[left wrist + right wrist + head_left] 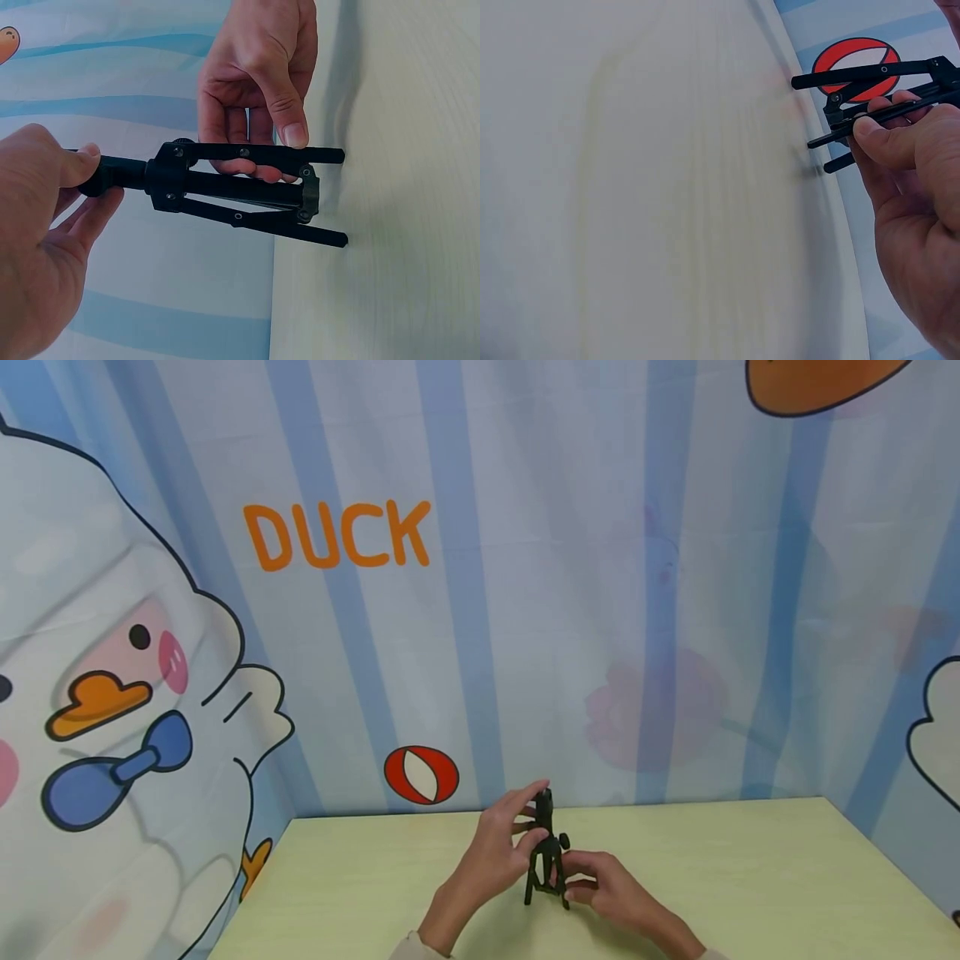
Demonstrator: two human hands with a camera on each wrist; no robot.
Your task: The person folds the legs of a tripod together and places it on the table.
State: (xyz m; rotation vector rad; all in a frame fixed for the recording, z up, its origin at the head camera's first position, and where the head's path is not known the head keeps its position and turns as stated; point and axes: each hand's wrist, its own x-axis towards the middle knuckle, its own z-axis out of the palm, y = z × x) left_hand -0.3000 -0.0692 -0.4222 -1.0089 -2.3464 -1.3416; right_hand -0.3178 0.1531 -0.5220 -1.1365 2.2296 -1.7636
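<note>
A small black tripod (546, 852) stands upright in the head view, its legs partly spread and their ends close over the table. My left hand (491, 847) grips its upper part, thumb and fingers on either side, as the left wrist view shows at the tripod head (112, 174). From the right, my right hand (611, 889) pinches one leg (259, 156) between thumb and fingers. In the right wrist view the right thumb (885, 142) lies along that leg, and the other legs (855, 75) angle out beside it.
The pale yellow table (360, 877) reaches back to a hanging blue-striped curtain (525, 610) printed with a duck and lettering. A red and white ball print (442, 772) sits low on the curtain, behind the hands.
</note>
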